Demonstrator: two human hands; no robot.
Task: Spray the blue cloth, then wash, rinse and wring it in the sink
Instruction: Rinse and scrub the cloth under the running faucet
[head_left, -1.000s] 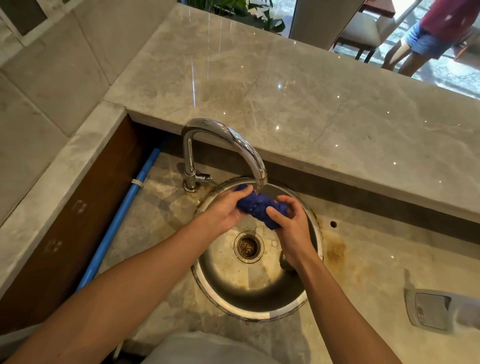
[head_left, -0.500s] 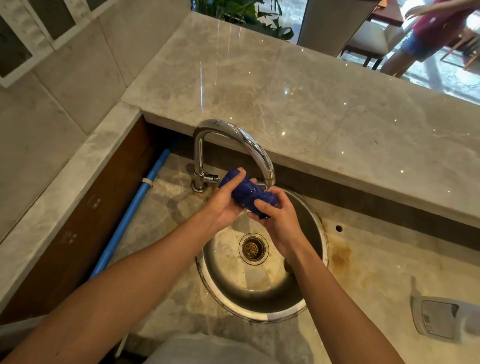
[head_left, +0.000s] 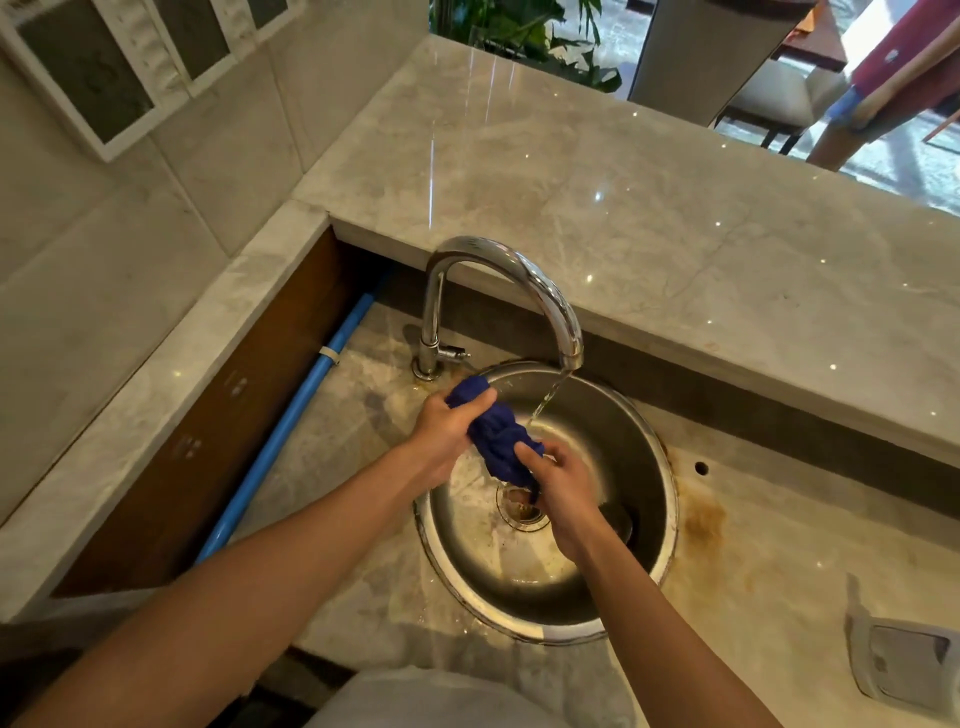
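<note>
Blue cloth (head_left: 497, 441) soaked, limp, likely slippery: your left hand (head_left: 445, 427) and right hand (head_left: 558, 480) clamp opposite ends; grip there, twist.

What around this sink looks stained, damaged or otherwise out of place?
Rust-brown staining marks the marble counter just right of the round steel sink. Nearby an open hole sits unused in the counter. The faucet runs beside the blue cloth, barely wetting it.

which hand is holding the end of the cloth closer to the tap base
The left hand: it grips the upper end of the blue cloth near the tap base, while the right hand holds the lower end over the drain.
</note>
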